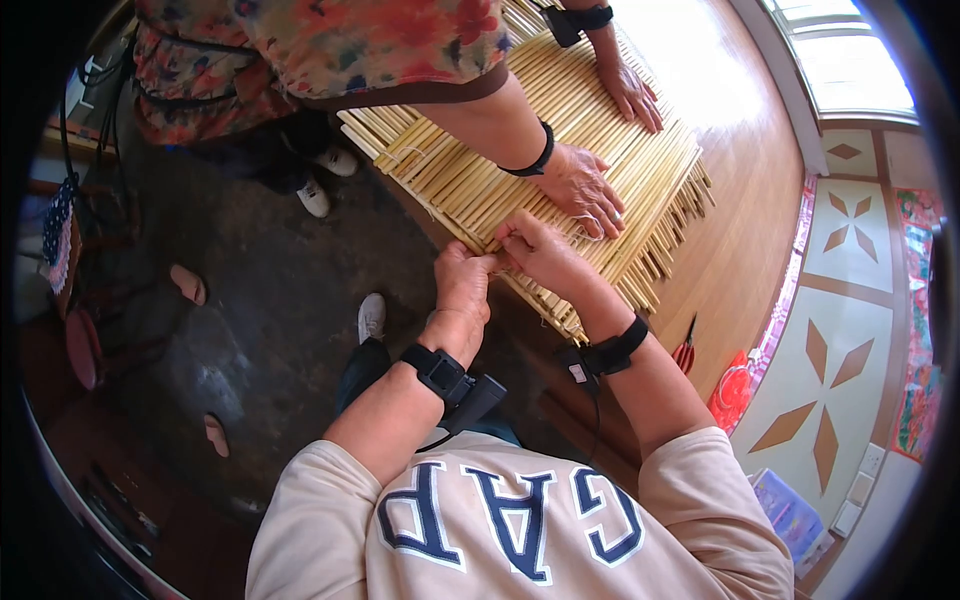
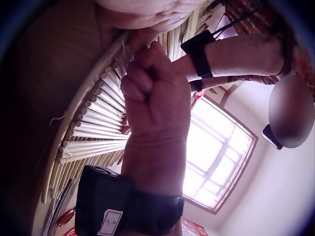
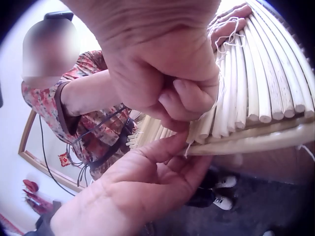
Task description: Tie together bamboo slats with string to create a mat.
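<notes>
A mat of pale yellow stalks [image 1: 560,100] lies on a wooden surface, tied with white string [image 3: 227,39] along a long edge pole [image 3: 261,140]. My left hand [image 1: 465,285] holds that pole at the near edge, thumb above and fingers beneath, where a string loops round it. Right beside it, my right hand [image 1: 545,258] is curled tightly, with the white string running out of its fingers. In the left wrist view the right fist [image 2: 157,88] is just past the left hand [image 2: 147,14]. Its fingertips are partly hidden there.
Another person's two hands [image 1: 585,190] rest flat on the mat, close to mine. Uneven stalk ends jut out at the right. Red-handled scissors [image 1: 685,352] and a red plastic bag [image 1: 732,392] lie on the wooden surface [image 1: 740,250]. Slippers [image 1: 188,284] are on the dark floor.
</notes>
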A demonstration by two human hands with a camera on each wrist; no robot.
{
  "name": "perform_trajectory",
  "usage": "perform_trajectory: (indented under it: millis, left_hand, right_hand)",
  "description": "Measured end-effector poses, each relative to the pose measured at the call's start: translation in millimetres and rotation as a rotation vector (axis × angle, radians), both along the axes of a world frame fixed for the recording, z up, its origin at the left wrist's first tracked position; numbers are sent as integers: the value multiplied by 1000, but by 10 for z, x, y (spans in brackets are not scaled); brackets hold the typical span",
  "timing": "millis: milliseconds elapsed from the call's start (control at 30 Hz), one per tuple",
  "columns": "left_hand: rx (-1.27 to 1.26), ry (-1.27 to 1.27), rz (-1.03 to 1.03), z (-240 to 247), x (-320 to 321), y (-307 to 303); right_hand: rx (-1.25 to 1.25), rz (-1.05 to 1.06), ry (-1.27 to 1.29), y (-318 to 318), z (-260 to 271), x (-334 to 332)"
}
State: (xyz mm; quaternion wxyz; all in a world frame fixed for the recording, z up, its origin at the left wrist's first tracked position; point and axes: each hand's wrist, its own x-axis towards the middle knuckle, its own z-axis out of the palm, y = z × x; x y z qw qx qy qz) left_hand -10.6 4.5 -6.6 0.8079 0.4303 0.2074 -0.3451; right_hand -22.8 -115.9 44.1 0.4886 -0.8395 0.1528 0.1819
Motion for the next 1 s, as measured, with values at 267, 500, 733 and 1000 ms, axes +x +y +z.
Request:
perform_trajectory:
  millis: [267,500,733,1000]
  left_hand:
    - [179,31,-108,222,102,40]
    - [161,-61,-193,24,111,89]
    - [159,-161,-206,78,51,83]
    - [109,-118,-186,72,75,119]
  right_hand:
    - [36,-152,-417,595,197,-1054]
    - [758,-902,-138,750,-1200,-995]
    - [1026,-1142,-611,826,-1474,-630]
    - [600,-1093,-652,893,-1717,-511]
